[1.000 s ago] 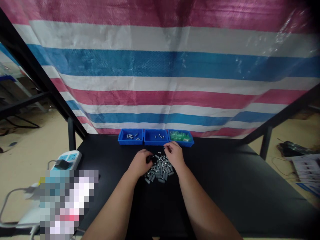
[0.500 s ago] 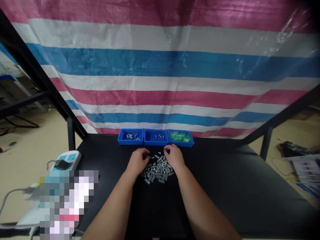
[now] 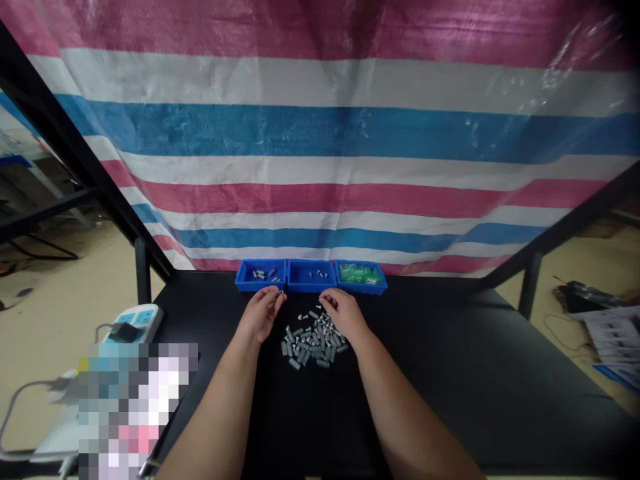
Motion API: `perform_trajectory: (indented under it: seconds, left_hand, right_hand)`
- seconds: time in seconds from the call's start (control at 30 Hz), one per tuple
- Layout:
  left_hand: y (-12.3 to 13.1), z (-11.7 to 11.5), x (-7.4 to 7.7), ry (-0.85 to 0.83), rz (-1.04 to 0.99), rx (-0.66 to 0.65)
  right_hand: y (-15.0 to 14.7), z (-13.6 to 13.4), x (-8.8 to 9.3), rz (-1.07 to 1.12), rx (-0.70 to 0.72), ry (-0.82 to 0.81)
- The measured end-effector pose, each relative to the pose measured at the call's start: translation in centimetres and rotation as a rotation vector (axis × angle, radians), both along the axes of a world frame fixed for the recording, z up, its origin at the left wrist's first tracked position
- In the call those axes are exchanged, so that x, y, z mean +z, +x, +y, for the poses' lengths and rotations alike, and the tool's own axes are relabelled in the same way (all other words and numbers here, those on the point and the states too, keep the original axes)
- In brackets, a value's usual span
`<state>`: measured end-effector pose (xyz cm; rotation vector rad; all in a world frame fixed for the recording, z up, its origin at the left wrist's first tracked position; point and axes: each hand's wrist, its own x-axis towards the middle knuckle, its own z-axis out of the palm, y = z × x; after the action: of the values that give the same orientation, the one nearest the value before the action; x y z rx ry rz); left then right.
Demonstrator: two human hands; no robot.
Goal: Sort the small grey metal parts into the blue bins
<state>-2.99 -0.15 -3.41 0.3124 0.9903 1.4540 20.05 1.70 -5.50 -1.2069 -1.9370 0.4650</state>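
My left hand [image 3: 261, 312] is raised just in front of the left blue bin [image 3: 241, 283], thumb and fingers pinching a small silvery metal part [image 3: 281, 293]. The exact kind of that part is too small to tell. My right hand [image 3: 344, 311] is closed, fingertips together beside a small screw [image 3: 319, 307] on the table; whether anything is between them is hidden. Below and between the hands lies a pile of grey cylindrical pieces [image 3: 305, 357] mixed with shiny screws [image 3: 326, 325]. A loose screw [image 3: 305, 317] lies at the pile's upper edge.
The left bin holds several metal cylinders [image 3: 260, 275]. A middle blue bin [image 3: 300, 287] has a few screws, and a right blue bin [image 3: 383, 288] has green-tinted packets [image 3: 359, 273]. A power strip [image 3: 150, 317] stands at the black table's [image 3: 450, 373] left edge; a striped sheet [image 3: 320, 127] hangs behind.
My left hand has moved from the pile up and left toward the left bin, carrying the small metal part. My right hand has shifted slightly left, its fingertips now by the loose screw.
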Motion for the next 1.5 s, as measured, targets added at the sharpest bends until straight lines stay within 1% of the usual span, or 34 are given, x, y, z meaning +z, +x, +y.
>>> perform_trajectory:
  seconds: [0.07,0.13,0.3,0.4,0.57,0.67,0.8,0.87,0.93,1.0,1.17,1.23,1.3,1.37,1.5]
  left_hand:
    - [-0.2,0.1,0.0,0.019,-0.016,0.032]
    - [-0.3,0.2,-0.1,0.056,-0.021,0.066]
    - [-0.6,0.7,-0.4,0.121,-0.075,0.22]
    - [-0.8,0.9,-0.6,0.142,-0.122,0.263]
    - [-0.9,0.9,-0.4,0.147,-0.134,0.227]
    - [-0.8,0.7,-0.1,0.159,-0.132,0.201]
    - [-0.7,0.5,0.2,0.185,-0.114,0.138]
    - [-0.5,0.3,0.2,0.197,-0.06,0.082]
    - [-0.3,0.1,-0.1,0.213,0.053,0.022]
    - [0.0,-0.1,-0.5,0.262,0.245,-0.048]
    - [0.6,-0.7,-1.4,0.447,0.914,-0.293]
    - [0.8,-0.9,-1.5,0.538,1.189,-0.387]
    - [1.1,-1.1,-1.4,0.597,1.402,-0.454]
    - [1.6,-1.4,-1.2,0.604,1.538,-0.496]
    - [2.8,-1.7,-1.0,0.54,1.753,-0.531]
  right_hand:
    - [-0.2,-0.1,0.2,0.042,0.039,-0.008]
    - [-0.4,-0.2,0.3,0.084,0.044,-0.005]
    - [-0.8,0.1,0.0,0.199,-0.061,0.076]
    - [-1.0,0.5,-0.3,0.261,-0.115,0.094]
    - [-1.3,1.2,-1.1,0.332,-0.109,0.076]
    - [-1.5,1.3,-1.3,0.333,-0.09,0.061]
    - [-1.5,0.9,-0.4,0.323,-0.078,0.114]
    - [-1.2,0.5,0.2,0.283,-0.098,0.133]
    - [-0.9,0.1,0.6,0.23,-0.114,0.122]
    - [-0.5,0.0,0.8,0.185,-0.109,0.107]
    - [-0.1,-0.1,0.4,0.011,-0.043,0.08]
    - [-0.1,-0.1,0.2,-0.067,-0.046,0.063]
    - [-0.2,-0.1,0.2,-0.121,-0.078,0.051]
    - [-0.3,-0.2,0.3,-0.166,-0.109,0.019]
    - [-0.5,-0.3,0.1,-0.23,-0.131,-0.077]
